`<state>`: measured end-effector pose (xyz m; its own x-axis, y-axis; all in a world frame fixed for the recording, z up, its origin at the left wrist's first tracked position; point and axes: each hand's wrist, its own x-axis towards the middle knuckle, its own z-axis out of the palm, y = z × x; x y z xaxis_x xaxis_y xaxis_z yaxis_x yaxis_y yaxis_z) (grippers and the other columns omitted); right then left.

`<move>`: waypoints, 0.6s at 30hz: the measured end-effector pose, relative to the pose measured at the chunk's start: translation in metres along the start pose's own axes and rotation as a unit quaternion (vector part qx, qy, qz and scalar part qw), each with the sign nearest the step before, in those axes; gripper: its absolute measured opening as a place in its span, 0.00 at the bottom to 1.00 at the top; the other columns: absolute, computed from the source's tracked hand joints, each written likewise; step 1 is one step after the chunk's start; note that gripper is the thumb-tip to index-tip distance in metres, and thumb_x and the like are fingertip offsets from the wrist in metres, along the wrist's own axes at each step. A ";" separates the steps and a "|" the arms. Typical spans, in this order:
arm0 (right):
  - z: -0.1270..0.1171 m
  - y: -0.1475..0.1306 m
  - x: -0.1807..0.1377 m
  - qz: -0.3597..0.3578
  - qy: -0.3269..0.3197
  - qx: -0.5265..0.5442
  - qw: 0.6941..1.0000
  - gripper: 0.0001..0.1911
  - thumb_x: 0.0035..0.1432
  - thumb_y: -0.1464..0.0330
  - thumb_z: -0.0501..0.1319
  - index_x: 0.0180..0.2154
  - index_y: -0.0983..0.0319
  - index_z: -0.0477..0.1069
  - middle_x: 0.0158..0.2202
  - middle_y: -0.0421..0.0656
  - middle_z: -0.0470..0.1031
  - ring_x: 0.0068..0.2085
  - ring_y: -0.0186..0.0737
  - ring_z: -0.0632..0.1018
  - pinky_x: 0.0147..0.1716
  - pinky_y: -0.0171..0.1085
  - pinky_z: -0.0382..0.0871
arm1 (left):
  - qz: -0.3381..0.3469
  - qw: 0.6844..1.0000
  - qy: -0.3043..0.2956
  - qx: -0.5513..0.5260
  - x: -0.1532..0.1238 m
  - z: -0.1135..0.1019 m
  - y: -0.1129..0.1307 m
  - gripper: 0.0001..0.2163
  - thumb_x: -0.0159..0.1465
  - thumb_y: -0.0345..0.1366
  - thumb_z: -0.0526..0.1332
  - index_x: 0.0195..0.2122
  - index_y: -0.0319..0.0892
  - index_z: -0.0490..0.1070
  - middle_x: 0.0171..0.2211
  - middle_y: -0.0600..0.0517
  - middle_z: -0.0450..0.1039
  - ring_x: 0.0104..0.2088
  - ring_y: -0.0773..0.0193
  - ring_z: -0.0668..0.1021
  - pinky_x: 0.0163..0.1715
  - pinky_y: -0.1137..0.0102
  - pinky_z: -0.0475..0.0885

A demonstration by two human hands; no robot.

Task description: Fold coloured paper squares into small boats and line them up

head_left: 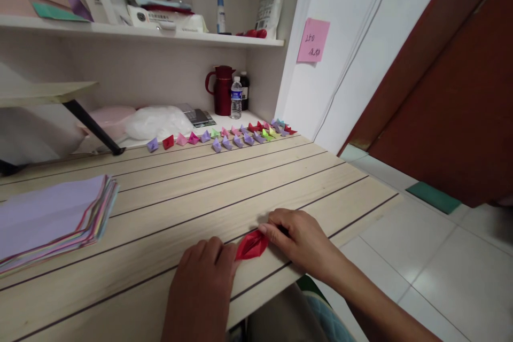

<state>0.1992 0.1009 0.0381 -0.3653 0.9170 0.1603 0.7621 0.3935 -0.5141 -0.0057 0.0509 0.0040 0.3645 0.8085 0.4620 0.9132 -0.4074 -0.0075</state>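
Note:
A small red folded paper boat lies low over the front part of the table, its middle opened out into a hollow. My left hand closes on its left tip, the fingers curled and partly hiding that end. At the opposite tip, my right hand pinches the paper between thumb and fingers. Along the table's back edge stand several finished paper boats in purple, pink, red, green and yellow, among them a red boat and a purple boat.
A stack of coloured paper rests on the striped wooden table at left. Behind the boats are a dark red jug, a water bottle and white plastic bag. A black-legged stand rises at left. The table's right edge borders a tiled floor.

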 end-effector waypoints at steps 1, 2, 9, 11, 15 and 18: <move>0.001 0.000 0.000 0.001 0.000 0.000 1.000 0.18 0.67 0.61 0.54 0.26 0.60 0.68 0.26 0.39 0.74 0.29 0.36 0.72 0.30 0.34 0.56 | -0.006 1.000 -0.001 0.001 0.001 0.000 0.000 0.08 0.59 0.26 0.65 0.38 0.44 0.74 0.30 0.53 0.72 0.31 0.55 0.74 0.33 0.59 0.69; 0.001 0.001 0.001 0.001 0.000 0.001 1.000 0.18 0.67 0.60 0.54 0.26 0.60 0.68 0.26 0.39 0.74 0.29 0.36 0.72 0.30 0.34 0.56 | -0.011 1.000 -0.001 0.001 0.001 -0.001 0.001 0.08 0.58 0.26 0.66 0.38 0.44 0.74 0.29 0.53 0.72 0.30 0.55 0.74 0.33 0.59 0.69; -0.001 0.004 -0.001 0.002 0.011 0.069 0.998 0.24 0.70 0.57 0.47 0.24 0.60 0.62 0.24 0.38 0.67 0.26 0.35 0.67 0.29 0.34 0.55 | -0.024 0.999 -0.028 -0.030 0.003 -0.010 -0.004 0.05 0.60 0.30 0.65 0.37 0.45 0.74 0.30 0.52 0.73 0.30 0.54 0.76 0.31 0.58 0.71; -0.006 0.005 -0.002 -0.004 0.009 0.110 0.994 0.23 0.71 0.57 0.47 0.25 0.60 0.61 0.24 0.37 0.64 0.27 0.35 0.66 0.28 0.34 0.55 | -0.029 0.998 -0.044 -0.045 0.001 -0.010 -0.006 0.04 0.63 0.32 0.62 0.38 0.46 0.74 0.31 0.52 0.74 0.32 0.54 0.77 0.33 0.57 0.72; -0.013 0.011 -0.006 -0.008 -0.010 0.191 0.982 0.13 0.69 0.60 0.52 0.36 0.59 0.69 0.28 0.37 0.67 0.30 0.35 0.68 0.31 0.33 0.59 | -0.032 0.994 -0.038 -0.098 -0.005 -0.003 -0.018 0.05 0.63 0.34 0.61 0.40 0.48 0.74 0.33 0.51 0.75 0.33 0.55 0.78 0.35 0.58 0.74; -0.013 0.019 -0.005 0.004 -0.020 0.249 0.968 0.10 0.67 0.66 0.54 0.49 0.56 0.68 0.34 0.38 0.69 0.32 0.36 0.70 0.33 0.33 0.63 | 0.020 0.988 -0.019 -0.154 -0.009 0.004 -0.033 0.07 0.62 0.36 0.62 0.41 0.50 0.75 0.31 0.53 0.77 0.32 0.60 0.79 0.32 0.65 0.74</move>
<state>0.2228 0.1045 0.0386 -0.3881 0.9127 0.1280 0.4161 0.2974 -0.8593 -0.0388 0.0588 -0.0039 0.4107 0.8022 0.4333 0.8011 -0.5445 0.2487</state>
